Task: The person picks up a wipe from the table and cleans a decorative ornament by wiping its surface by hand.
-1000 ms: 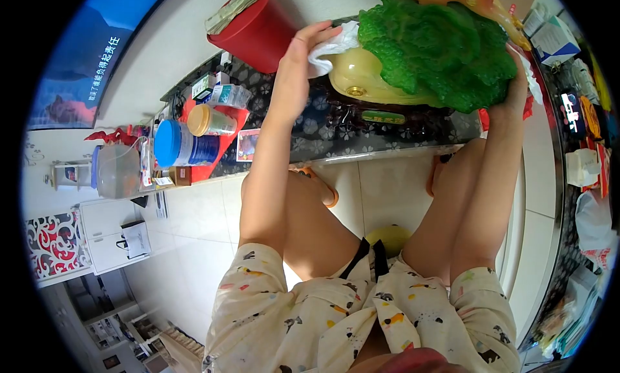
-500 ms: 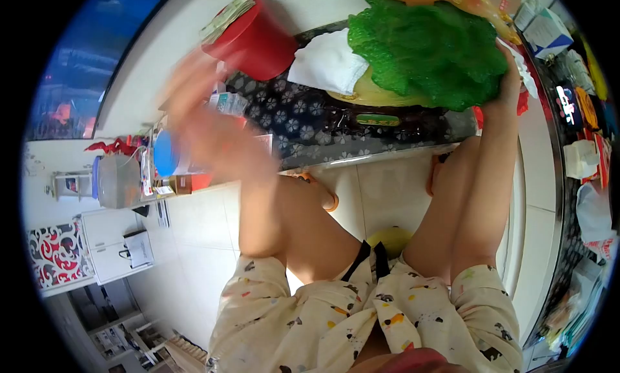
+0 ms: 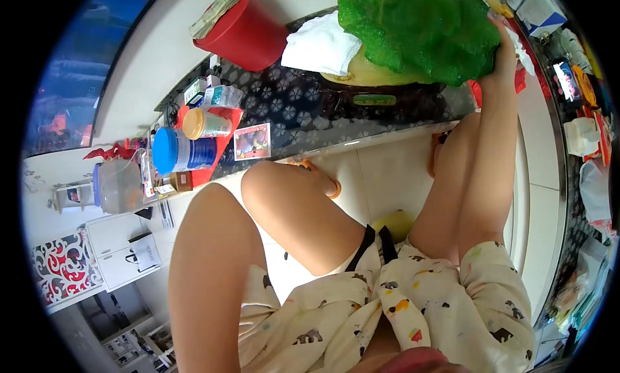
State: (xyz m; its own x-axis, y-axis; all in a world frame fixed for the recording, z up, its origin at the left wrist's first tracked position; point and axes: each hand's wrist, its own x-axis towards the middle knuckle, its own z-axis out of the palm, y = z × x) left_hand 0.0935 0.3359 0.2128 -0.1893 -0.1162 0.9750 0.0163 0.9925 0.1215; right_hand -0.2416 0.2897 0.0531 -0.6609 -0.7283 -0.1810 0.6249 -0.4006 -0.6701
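A large green leafy ornament [image 3: 420, 34] with a pale yellow body [image 3: 381, 75] rests on a dark carved stand [image 3: 413, 97] bearing a small green plaque. My right hand [image 3: 505, 39] touches the ornament's right edge; its fingers are mostly hidden, so its grip is unclear. Some white tissue [image 3: 522, 50] shows just beyond that hand. A white cloth [image 3: 321, 45] lies against the ornament's left side, with no hand on it. My left hand is out of view; only the bent left arm shows at the lower left.
A red bin [image 3: 248, 34] with papers on top stands behind the patterned counter [image 3: 284, 105]. Left of the stand are a picture card [image 3: 252, 142], a blue-lidded jar [image 3: 184, 151] and a tan-lidded jar [image 3: 205, 124]. Another counter at right carries a phone [image 3: 566, 79] and bags.
My left hand has let go of the white cloth, swung left and passed out of view. The cloth lies spread beside the ornament. My right hand remains at the ornament's right edge.
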